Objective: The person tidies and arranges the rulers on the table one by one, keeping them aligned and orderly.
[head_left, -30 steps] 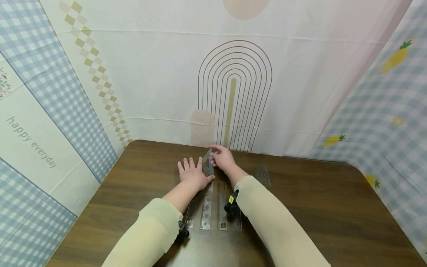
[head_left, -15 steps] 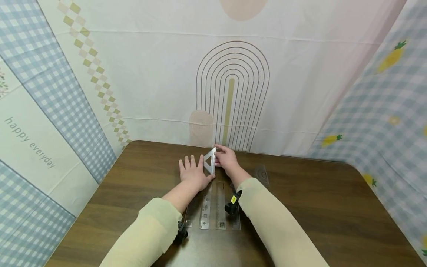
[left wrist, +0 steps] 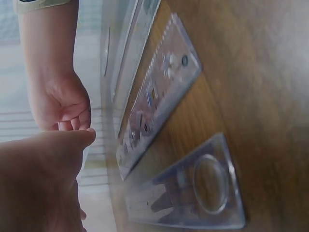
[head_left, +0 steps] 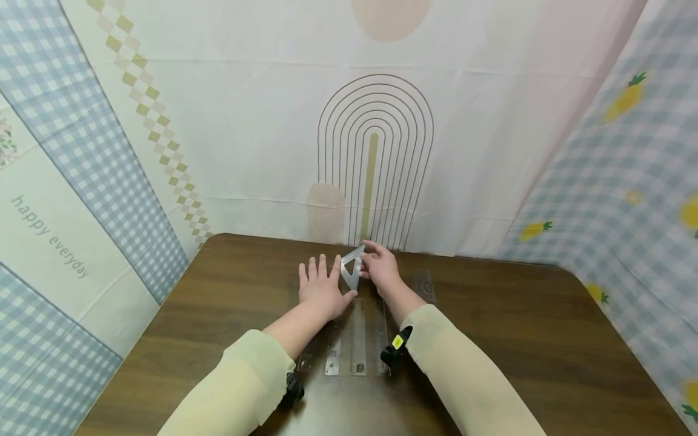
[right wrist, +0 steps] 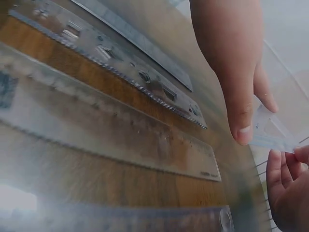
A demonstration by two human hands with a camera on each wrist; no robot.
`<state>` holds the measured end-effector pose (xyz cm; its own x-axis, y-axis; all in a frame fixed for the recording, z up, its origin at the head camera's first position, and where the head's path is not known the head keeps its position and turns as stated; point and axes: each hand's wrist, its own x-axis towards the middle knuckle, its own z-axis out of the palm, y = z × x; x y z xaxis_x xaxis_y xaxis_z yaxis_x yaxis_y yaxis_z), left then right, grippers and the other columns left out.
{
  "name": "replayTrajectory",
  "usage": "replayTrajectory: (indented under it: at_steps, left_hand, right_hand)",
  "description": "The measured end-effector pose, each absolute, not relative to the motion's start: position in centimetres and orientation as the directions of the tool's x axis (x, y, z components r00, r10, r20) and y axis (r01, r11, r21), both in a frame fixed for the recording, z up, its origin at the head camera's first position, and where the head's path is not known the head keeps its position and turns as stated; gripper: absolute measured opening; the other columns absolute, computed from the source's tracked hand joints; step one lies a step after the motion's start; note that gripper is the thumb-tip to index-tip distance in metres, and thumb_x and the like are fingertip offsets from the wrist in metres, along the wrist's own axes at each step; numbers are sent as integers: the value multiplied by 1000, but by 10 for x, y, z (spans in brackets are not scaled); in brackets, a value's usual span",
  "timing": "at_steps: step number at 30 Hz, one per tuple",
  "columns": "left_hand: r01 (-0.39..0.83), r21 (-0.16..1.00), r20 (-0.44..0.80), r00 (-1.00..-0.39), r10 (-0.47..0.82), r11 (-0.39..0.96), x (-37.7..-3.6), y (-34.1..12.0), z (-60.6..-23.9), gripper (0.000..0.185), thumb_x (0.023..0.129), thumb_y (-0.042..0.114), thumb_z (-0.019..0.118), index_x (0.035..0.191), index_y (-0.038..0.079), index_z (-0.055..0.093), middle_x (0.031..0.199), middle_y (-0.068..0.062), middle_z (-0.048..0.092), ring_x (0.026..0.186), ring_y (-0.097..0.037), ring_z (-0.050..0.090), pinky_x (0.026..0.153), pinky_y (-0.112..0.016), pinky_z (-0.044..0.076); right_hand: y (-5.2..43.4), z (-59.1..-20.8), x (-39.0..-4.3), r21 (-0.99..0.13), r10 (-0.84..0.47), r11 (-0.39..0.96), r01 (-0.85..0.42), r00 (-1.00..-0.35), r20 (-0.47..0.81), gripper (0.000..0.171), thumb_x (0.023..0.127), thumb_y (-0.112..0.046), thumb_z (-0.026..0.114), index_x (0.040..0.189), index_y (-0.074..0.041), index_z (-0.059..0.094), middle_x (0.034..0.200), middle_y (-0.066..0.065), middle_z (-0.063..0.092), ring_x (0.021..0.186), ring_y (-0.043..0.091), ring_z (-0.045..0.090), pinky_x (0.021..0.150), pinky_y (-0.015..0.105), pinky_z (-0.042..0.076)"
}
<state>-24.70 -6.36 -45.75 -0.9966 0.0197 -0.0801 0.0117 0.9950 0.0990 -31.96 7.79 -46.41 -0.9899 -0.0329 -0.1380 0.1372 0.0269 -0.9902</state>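
Observation:
In the head view my right hand (head_left: pixel 380 266) pinches a clear triangular set square (head_left: pixel 354 261), tilted up near the table's back edge. My left hand (head_left: pixel 322 289) lies to its left, fingers spread straight and thumb stretched out. In the right wrist view the set square (right wrist: pixel 275 128) spans between the left hand's thumb and forefinger and the right hand's (right wrist: pixel 292 193) fingertips. Several clear straight rulers lie side by side nearer the body: one with a round end window (left wrist: pixel 210 183), one with cut-out shapes (head_left: pixel 332 357), a plainer one (head_left: pixel 358 345) and one partly hidden by the right wrist.
A clear protractor (head_left: pixel 423 284) lies flat to the right of the right forearm. The brown wooden table (head_left: pixel 518 339) runs back to a hanging patterned cloth (head_left: pixel 463 151). Black wrist cameras sit on both cuffs.
Both hands have shifted slightly right along with the set square, which has turned, its upper corner now leaning to the right. The rulers and protractor lie as before; the head view has shifted a little.

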Motion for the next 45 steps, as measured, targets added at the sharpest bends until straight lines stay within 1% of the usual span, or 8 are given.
replayTrajectory:
  at_steps: [6,9,14,19,23,29,36,45]
  left_hand:
    - [54,110,-68,-996,62,992,-237,-54,-457,93,91,72,47,161,25,8,165,-15,8,151,-38,-1,118,-58,-4]
    - [76,115,-63,-994,84,990,-231,-49,-455,94,90,72,49,161,25,10,165,-16,9,151,-38,1,117,-58,-5]
    - [113,109,-69,-990,121,988,-219,-41,-454,93,90,73,49,161,26,12,165,-16,11,151,-38,3,118,-58,-2]
    - [162,113,-62,-984,170,980,-208,-32,-456,92,89,72,50,161,24,17,164,-16,14,150,-39,6,118,-58,1]
    - [201,121,-65,-975,210,972,-199,-25,-454,92,89,71,52,161,23,19,164,-16,15,150,-39,7,118,-58,1]
    - [246,87,-84,-964,253,965,-189,-15,-454,90,89,72,51,160,25,20,164,-15,16,151,-37,9,119,-57,4]
    - [298,43,-111,-947,301,954,-181,-4,-458,91,88,74,49,160,29,20,164,-13,17,151,-36,10,118,-57,7]
    - [352,2,-135,-928,349,936,-172,12,-463,90,87,76,48,160,30,21,164,-10,19,151,-34,11,119,-55,4]
  right_hand:
    - [94,-462,-304,-991,-12,-8,136,-991,-136,44,100,-7,56,144,-10,52,94,13,63,71,16,60,66,30,57]
    - [101,-462,-296,-990,-8,-13,139,-990,-139,42,100,-6,56,142,-10,53,96,14,63,73,17,60,66,30,57]
    - [114,-464,-280,-989,10,-2,147,-989,-147,37,100,-5,55,137,-12,55,100,15,64,77,19,61,66,30,57]
    - [128,-467,-264,-986,25,6,168,-985,-168,36,100,-5,55,136,-13,54,105,17,64,82,20,62,71,32,58]
    - [139,-469,-251,-984,32,3,177,-984,-177,37,101,-5,54,137,-12,52,107,17,63,83,21,62,71,32,58]
    - [155,-472,-233,-982,37,0,189,-981,-189,42,101,-4,52,142,-6,46,107,18,63,82,20,64,71,32,59]
    - [172,-475,-213,-979,44,-2,203,-978,-203,43,101,-2,51,143,-4,42,105,19,63,81,21,65,71,34,59]
    - [189,-479,-195,-975,66,1,224,-972,-223,42,101,-1,50,142,-3,41,102,18,65,79,20,66,70,33,60]
